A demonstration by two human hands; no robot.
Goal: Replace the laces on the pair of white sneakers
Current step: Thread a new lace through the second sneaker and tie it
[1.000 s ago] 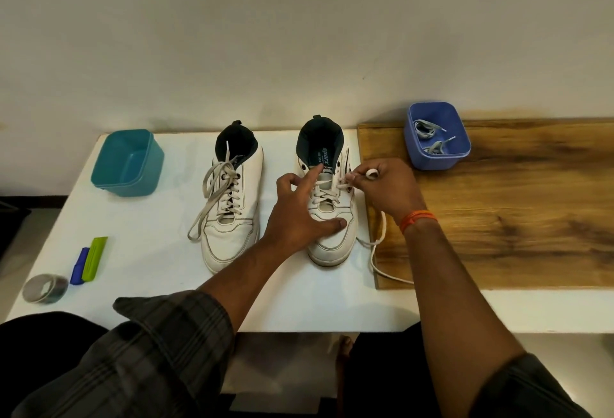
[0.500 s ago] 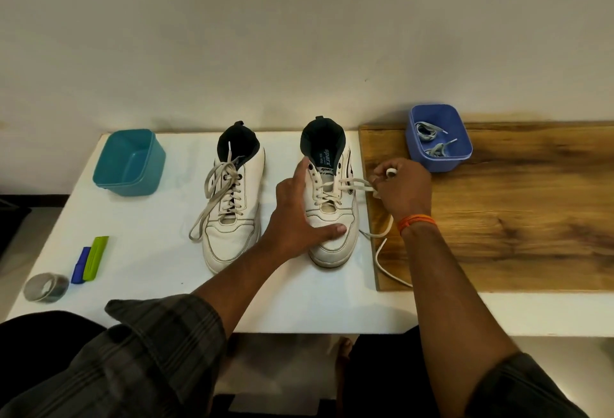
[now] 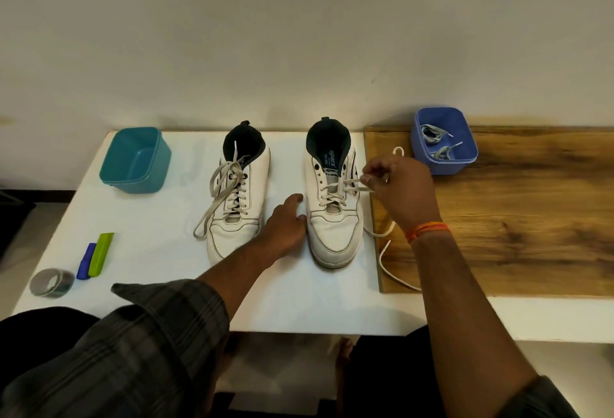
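While right hand [image 3: 400, 190] pinches lace [image 3: 352, 185] pulled sideways from right sneaker [image 3: 334, 215] on white counter [image 3: 159, 241], left hand [image 3: 285, 223] rests relaxed, fingers straight, touching its left side; left sneaker [image 3: 237, 198] laced; spare laces [image 3: 435, 140] in blue tub [image 3: 443, 140], far right

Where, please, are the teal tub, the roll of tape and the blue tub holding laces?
teal tub [image 3: 114, 165]: head view, on its outer front wall.
roll of tape [image 3: 63, 283]: head view, on its outer band.
blue tub [image 3: 447, 167]: head view, on its front wall, below the laces.
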